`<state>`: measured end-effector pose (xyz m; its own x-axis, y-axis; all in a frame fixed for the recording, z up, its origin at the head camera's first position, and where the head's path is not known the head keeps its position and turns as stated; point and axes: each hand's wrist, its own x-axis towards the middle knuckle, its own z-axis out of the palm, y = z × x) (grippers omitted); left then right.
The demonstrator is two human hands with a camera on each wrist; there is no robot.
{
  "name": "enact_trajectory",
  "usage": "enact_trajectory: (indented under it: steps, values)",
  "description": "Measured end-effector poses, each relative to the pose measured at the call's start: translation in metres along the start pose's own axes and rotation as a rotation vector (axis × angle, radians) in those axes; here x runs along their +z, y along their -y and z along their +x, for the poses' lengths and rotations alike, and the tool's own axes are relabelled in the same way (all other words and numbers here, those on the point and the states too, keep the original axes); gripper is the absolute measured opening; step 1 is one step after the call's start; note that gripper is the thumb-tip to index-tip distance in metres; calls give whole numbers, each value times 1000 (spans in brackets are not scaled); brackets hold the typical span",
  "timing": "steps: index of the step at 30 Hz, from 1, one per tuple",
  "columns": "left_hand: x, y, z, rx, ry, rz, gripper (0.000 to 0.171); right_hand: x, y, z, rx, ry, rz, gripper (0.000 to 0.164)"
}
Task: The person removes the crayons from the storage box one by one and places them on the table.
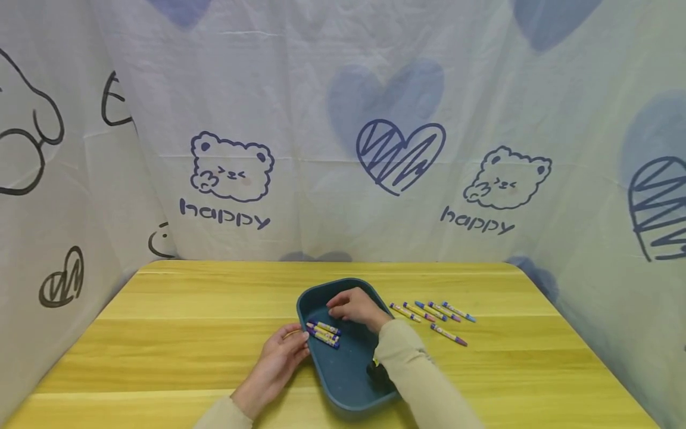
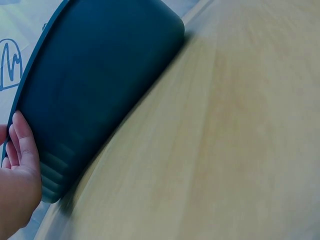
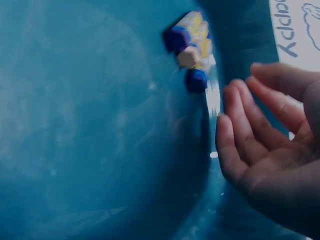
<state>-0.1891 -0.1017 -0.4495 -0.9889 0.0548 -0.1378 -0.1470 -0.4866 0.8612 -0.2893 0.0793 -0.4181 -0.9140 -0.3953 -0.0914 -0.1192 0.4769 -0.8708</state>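
A dark teal plastic bin [image 1: 351, 381] stands on the wooden table, its long side slanting. My left hand [image 1: 278, 357] pinches the bin's left rim; in the left wrist view, the fingers [image 2: 27, 142] lie against the outer wall. Three crayons [image 1: 324, 335] with yellow wrappers lie side by side inside, against the left wall. My right hand [image 1: 354, 307] reaches over the right rim into the bin's far half, its fingers loosely bent. Nothing shows between those fingers [image 3: 240, 115] in the right wrist view, where the crayons [image 3: 195, 45] sit just beyond the fingertips.
Several more crayons [image 1: 431, 311] lie in a loose row right of the bin, with one crayon [image 1: 449, 335] nearer the front. A small black object [image 1: 377, 372] shows beneath my right sleeve. A printed cloth [image 1: 321, 226] hangs behind the table [image 1: 187, 333].
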Motion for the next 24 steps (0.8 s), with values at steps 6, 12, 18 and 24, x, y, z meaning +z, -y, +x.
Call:
enact_trajectory:
  steps: [6, 12, 18, 24]
  values:
    - [1, -2, 0, 9, 1, -13, 27, 1, -2, 2, 2, 89, -20, 23]
    - [1, -1, -1, 13, -2, -10, 25, 3, -6, 1, -15, 114, -26, 24]
    - [3, 0, -1, 12, -4, -9, 25, 2, -7, -2, -7, 112, -31, 25]
    - [3, 2, -1, 9, -16, -18, 22, 3, -8, -3, -3, 118, -18, 25]
